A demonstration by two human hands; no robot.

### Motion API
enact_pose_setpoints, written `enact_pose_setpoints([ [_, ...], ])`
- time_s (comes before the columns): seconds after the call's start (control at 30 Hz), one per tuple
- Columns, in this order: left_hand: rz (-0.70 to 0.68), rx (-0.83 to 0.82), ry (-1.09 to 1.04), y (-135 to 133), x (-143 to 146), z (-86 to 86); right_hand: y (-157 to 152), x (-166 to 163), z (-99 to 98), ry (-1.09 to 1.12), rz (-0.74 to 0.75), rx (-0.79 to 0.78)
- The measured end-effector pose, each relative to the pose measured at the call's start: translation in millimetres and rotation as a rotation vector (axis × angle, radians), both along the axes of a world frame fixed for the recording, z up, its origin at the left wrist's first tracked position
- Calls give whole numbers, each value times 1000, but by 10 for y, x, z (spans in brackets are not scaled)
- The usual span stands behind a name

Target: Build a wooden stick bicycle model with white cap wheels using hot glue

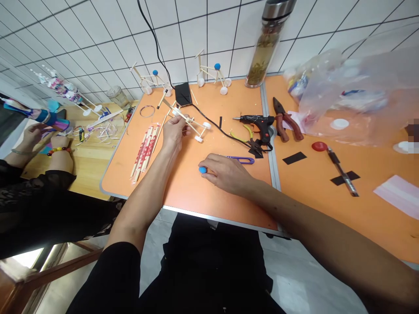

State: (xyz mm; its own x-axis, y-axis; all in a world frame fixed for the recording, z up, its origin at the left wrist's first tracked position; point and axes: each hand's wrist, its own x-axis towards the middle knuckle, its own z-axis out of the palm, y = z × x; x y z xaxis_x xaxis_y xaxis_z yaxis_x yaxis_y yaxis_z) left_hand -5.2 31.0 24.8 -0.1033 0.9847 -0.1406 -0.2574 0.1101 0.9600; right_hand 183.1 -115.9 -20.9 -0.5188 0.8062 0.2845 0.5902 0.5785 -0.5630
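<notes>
My left hand (pixel 176 131) is closed on a small tricycle model (pixel 192 123) built from thin wooden sticks with white round wheels, held just above the orange table. Between the fingertips of my right hand (pixel 225 172) is a blue round cap (pixel 202 170), held low over the table. A purple utility knife (pixel 241 160) lies just behind my right hand, partly covered by it. Left of my left forearm lie paper-wrapped chopsticks (pixel 144 150). Two similar stick models, each topped with a blue round piece, stand by the wall: one at left (pixel 150 80), another nearer the middle (pixel 212 72).
A black glue gun (pixel 257 124), pliers (pixel 286 120), and a tea bottle (pixel 265 43) stand or lie to the right. Beyond the table seam are a pen (pixel 342 170), a red lid (pixel 319 146) and a plastic bag (pixel 356 100). At left, another person's hands (pixel 60 141) work.
</notes>
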Motion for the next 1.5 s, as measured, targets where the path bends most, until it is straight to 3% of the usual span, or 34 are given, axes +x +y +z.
enact_pose_setpoints([
  [0.87, -148, 415, 79, 33, -155, 15, -3, 43, 6, -1, 33, -51],
  [1.2, -62, 266, 80, -349, -78, 358, -3, 46, 11, 42, 23, -43],
  [1.5, -73, 293, 114, -411, -113, 350, -7, 49, 34, 33, 20, -75],
])
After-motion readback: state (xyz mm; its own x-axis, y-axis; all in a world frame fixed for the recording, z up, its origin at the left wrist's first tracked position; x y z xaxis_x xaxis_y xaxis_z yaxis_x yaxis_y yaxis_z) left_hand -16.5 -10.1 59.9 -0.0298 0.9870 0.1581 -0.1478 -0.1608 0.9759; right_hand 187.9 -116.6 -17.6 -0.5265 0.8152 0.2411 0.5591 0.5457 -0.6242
